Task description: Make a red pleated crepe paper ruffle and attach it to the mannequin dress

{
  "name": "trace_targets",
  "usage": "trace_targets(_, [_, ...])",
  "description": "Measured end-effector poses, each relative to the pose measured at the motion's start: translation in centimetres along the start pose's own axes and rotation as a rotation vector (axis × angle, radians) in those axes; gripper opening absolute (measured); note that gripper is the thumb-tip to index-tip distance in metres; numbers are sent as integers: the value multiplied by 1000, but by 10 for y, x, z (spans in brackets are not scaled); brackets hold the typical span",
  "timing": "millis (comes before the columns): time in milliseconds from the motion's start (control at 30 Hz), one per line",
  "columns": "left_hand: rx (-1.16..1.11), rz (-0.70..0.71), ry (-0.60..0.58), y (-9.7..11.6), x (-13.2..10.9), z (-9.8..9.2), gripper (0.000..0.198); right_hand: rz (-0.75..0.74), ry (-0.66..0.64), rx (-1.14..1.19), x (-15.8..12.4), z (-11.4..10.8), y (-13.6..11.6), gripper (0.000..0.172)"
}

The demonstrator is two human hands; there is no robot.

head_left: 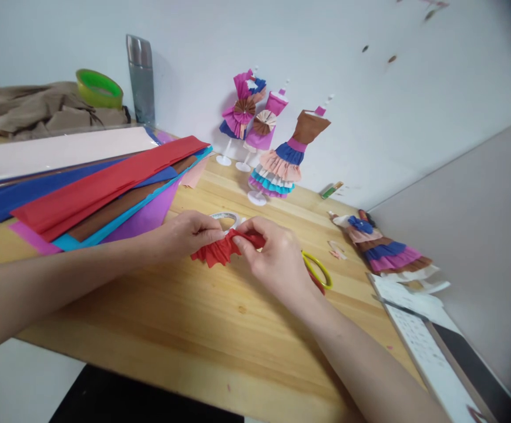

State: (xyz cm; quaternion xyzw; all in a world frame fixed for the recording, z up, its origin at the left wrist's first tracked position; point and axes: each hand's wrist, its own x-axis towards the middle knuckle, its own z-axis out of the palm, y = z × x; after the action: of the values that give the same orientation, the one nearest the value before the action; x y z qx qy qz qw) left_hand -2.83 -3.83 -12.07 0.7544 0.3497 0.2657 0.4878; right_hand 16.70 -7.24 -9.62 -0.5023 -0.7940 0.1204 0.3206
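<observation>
A gathered strip of red crepe paper is stretched between my two hands above the wooden table. My left hand pinches its left part, thumb against the fingers. Close by, my right hand grips the strip's right part between thumb and fingers. Ruffled folds hang below the left hand's fingertips. Just behind the hands lies a roll of white tape, partly hidden by them. Yellow-handled scissors rest to the right, half covered by my right wrist.
Folded crepe paper sheets fan out at the left. Several paper dresses on small stands, one in front, line the wall. Another dress lies at right near a keyboard. Behind are a bottle, green tape and brown cloth.
</observation>
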Motion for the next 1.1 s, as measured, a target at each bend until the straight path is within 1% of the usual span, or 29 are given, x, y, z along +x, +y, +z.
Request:
trace_targets(200, [-2,-2,30,2,0,1,42,6,-11,5,0,1,0,8])
trace_targets(433, [9,-31,38,7,-1,1,38,-21,21,-28,1,1,1,12])
trace_targets(633, [-27,-17,29,3,0,1,42,-86,24,-66,2,3,4,13])
trace_targets(867, [2,7,48,0,1,0,44,-86,40,-30,-1,0,1,4])
trace_targets(1033, [-39,-20,45,-1,1,3,44,-119,-29,6,0,3,3,10])
trace_targets(1100, [-41,-34,53,-2,2,3,44,-106,-29,30,0,4,4,10])
